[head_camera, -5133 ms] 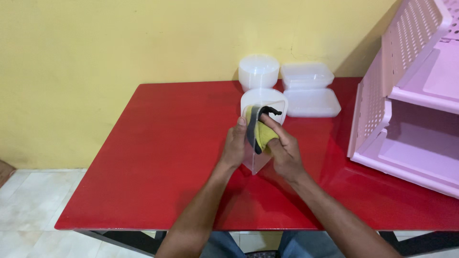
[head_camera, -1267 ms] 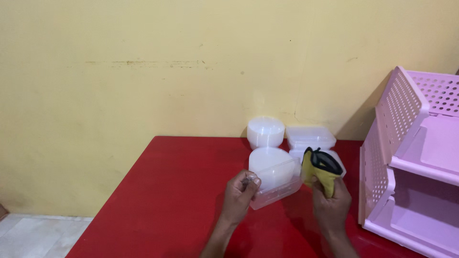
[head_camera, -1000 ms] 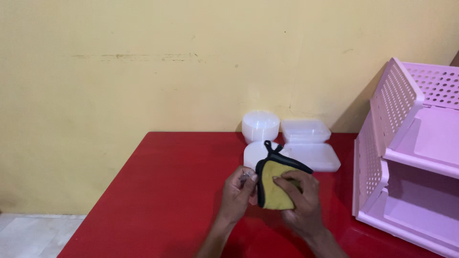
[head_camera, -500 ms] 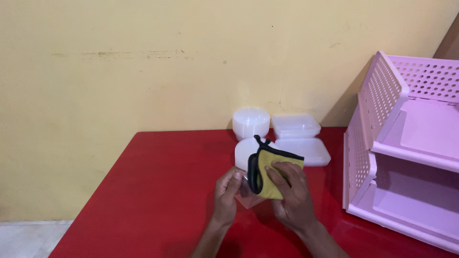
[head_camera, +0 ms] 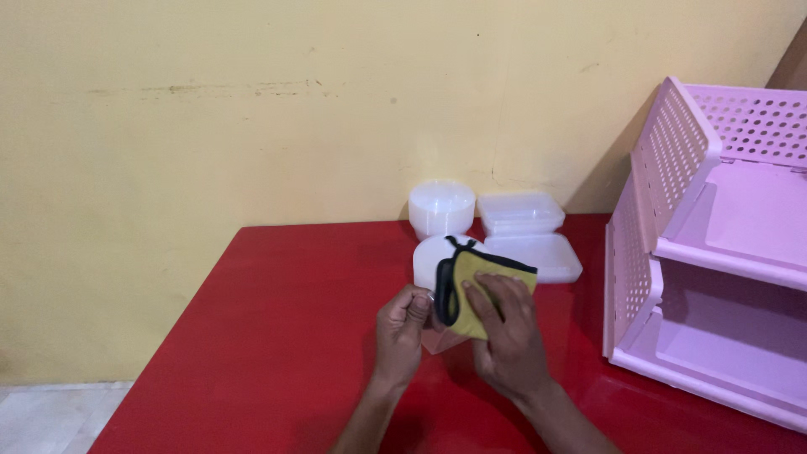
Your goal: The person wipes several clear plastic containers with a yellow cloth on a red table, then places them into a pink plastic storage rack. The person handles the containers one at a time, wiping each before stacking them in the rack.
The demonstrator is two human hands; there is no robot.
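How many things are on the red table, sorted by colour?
White or clear plastic containers: 4 (round stack, lidded tub, flat lid, one held by the left hand)
Yellow cloth under the right hand: 1
Pink rack: 1
Total: 6

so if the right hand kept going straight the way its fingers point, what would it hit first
The right hand points up and away over the yellow black-edged cloth on the clear plastic container. Beyond that, probably the flat translucent rectangular lid, though depth is unclear.
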